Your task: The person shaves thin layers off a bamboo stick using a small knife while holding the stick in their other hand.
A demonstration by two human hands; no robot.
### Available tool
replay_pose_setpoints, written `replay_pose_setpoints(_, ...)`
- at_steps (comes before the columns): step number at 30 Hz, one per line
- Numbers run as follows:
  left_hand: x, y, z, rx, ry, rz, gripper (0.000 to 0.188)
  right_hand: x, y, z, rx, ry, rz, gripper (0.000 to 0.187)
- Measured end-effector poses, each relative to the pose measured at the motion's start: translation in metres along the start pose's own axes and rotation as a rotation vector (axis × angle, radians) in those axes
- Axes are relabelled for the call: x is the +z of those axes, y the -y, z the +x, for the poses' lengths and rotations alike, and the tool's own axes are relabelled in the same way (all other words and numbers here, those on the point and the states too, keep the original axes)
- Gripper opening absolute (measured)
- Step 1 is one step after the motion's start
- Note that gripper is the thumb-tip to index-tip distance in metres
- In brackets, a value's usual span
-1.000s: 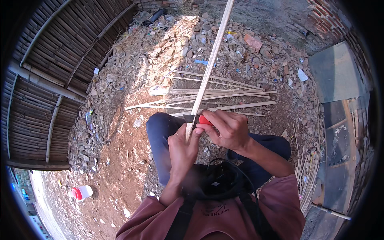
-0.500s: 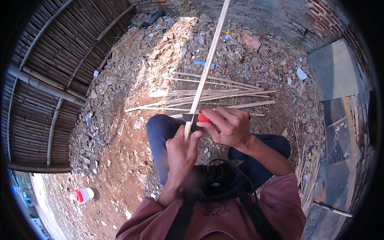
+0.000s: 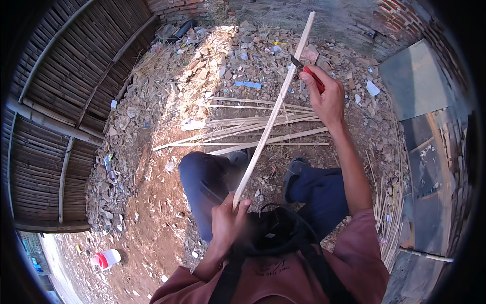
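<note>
My left hand [image 3: 228, 219] is closed round the lower end of a long pale bamboo strip [image 3: 269, 124], close to my body. The strip slants up and away to the right. Far along it, my right hand [image 3: 326, 96] grips a knife [image 3: 314, 78] by its red handle. The dark blade lies against the strip near its far end, or just above it; contact is hard to tell. A thin shaving hangs at the strip's middle. Beyond my feet, several more bamboo strips [image 3: 243, 126] lie crossed in a loose pile on the ground.
Rubble [image 3: 202, 66] covers the ground ahead, up to a brick wall [image 3: 334, 25]. A bamboo-slat wall [image 3: 55, 76] stands at left. Leaning panels [image 3: 417, 83] and thin strips [image 3: 387, 228] line the right. A white jug with red top [image 3: 107, 259] lies at lower left.
My right hand has moved the knife from beside my left hand far up the strip. My left hand has come lower, drawing the strip's near end toward my body.
</note>
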State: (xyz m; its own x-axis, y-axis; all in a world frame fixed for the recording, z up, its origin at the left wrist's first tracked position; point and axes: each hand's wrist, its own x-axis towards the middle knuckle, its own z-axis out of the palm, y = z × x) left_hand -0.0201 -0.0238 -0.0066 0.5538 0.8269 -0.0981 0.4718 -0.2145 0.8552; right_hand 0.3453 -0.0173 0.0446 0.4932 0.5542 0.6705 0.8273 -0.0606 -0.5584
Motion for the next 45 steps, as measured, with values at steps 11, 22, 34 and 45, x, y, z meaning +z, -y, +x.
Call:
replay_pose_setpoints(11,-0.01,0.036,-0.002,0.113,-0.044,0.129,0.036,-0.04,-0.13,0.034,0.402,0.058,-0.293,0.042)
replay_pose_setpoints(22,-0.002,0.014,0.02,0.111,0.045,-0.105,0.036,-0.019,0.032,-0.059,0.616,0.472,0.78,0.046)
replay_pose_setpoints(34,0.004,-0.043,0.031,0.167,0.008,-0.253,0.02,-0.017,0.069,-0.064,0.501,0.461,0.85,0.025)
replay_pose_setpoints(45,-0.003,-0.05,0.043,0.177,0.072,-0.154,0.041,-0.008,0.067,-0.093,0.1,0.398,0.592,0.028)
